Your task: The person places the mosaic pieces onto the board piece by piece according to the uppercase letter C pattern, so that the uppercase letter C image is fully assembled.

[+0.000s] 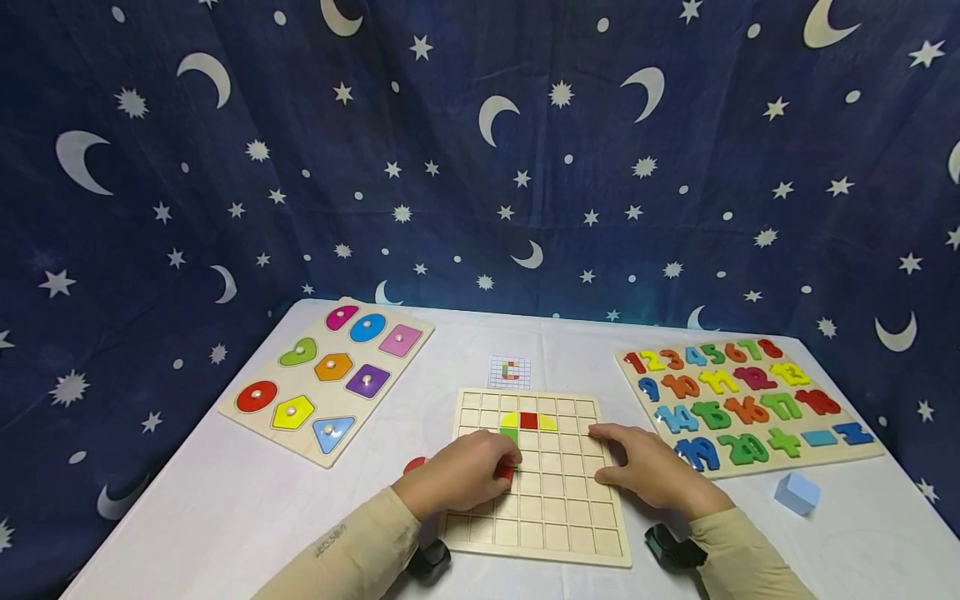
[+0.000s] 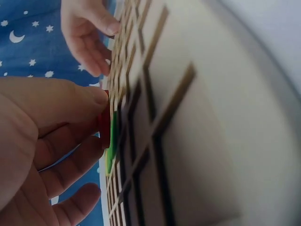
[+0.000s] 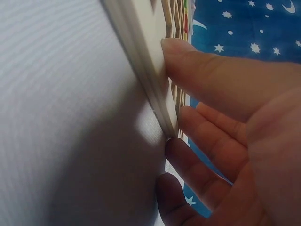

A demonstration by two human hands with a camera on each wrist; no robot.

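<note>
At the middle of a white-covered table [image 1: 187,533], a wooden grid board [image 1: 551,550] lies flat. In its second row from the far edge sit a red square [image 1: 528,421] and, on either side of it, a yellow piece with a rounded outer corner; a green piece [image 1: 509,436] lies directly below the left yellow one [image 1: 510,419].

The left hand [image 1: 465,471] is over the board's left part, thumb and fingers closed on a red piece [image 2: 104,127], held edge-on just beside the green in the left wrist view; its outline cannot be told. A further red piece [image 1: 413,464] lies on the cloth, partly hidden by that hand.

The right hand [image 1: 652,467] is at the board's right edge, thumb and forefinger spread apart, their tips touching the rim, the other fingers loosely bent.

Beyond the board's far edge lies a printed pattern card [image 1: 510,372]. A knobbed shape puzzle [image 1: 330,379] stands to the left, a number puzzle [image 1: 750,404] to the right, with a light blue block [image 1: 797,493] nearer the person.
</note>
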